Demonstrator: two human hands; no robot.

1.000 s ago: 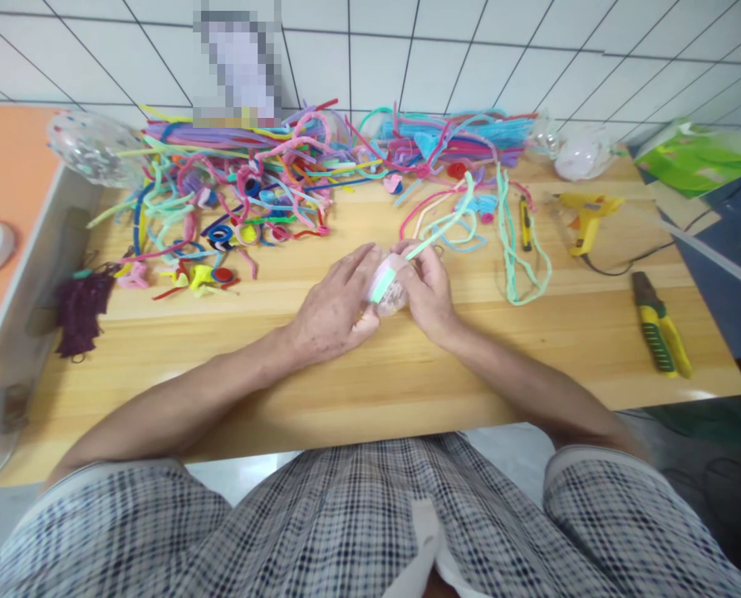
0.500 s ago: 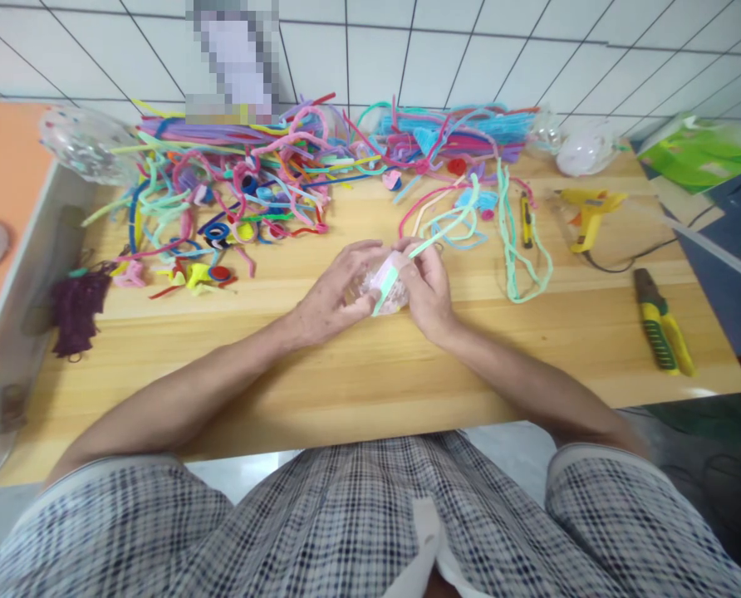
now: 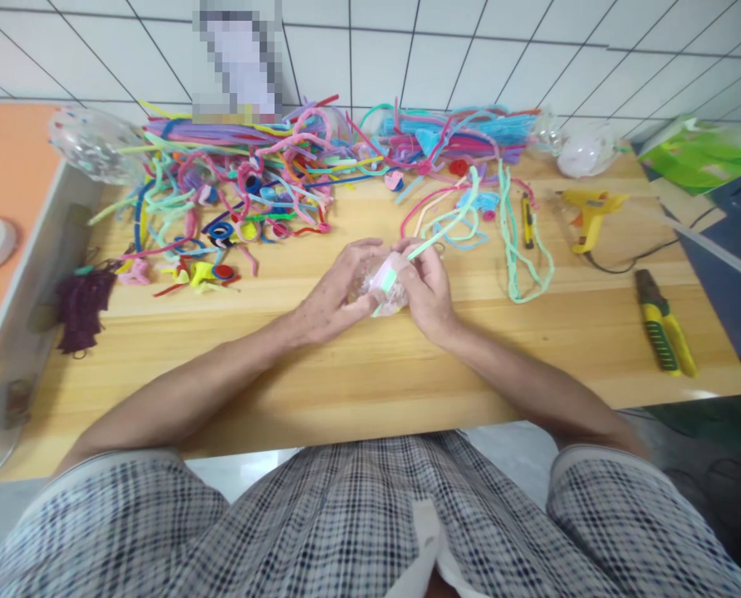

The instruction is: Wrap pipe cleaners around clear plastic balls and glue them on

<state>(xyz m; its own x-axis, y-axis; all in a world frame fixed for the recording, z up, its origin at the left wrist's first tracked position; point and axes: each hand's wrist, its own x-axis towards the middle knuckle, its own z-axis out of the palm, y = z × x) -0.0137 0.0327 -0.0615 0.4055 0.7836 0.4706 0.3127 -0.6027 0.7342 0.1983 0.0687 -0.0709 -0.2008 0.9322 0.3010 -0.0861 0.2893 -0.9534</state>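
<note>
Over the middle of the table, my left hand (image 3: 336,295) curls round one side of a clear, round, shiny object (image 3: 396,300) with a pale pink band on it; it looks like a plastic ball. My right hand (image 3: 431,292) closes on the other side, thumb and fingers pinching a mint-green pipe cleaner (image 3: 450,224). That pipe cleaner crosses the ball's pink band, and its long free end slants up to the right. The fingers partly hide both things.
A heap of coloured pipe cleaners (image 3: 271,166) lines the back. At right are a mint-green loop (image 3: 520,291), a yellow cutter (image 3: 527,223), a glue gun (image 3: 588,214) and pliers (image 3: 662,324). A purple tassel-like piece (image 3: 84,307) lies left. Clear balls (image 3: 582,154) stand behind.
Both hands stay nearly in place on the ball. The green strip over the pink band shows shorter now, with my left thumb over its lower part. The view has shifted slightly.
</note>
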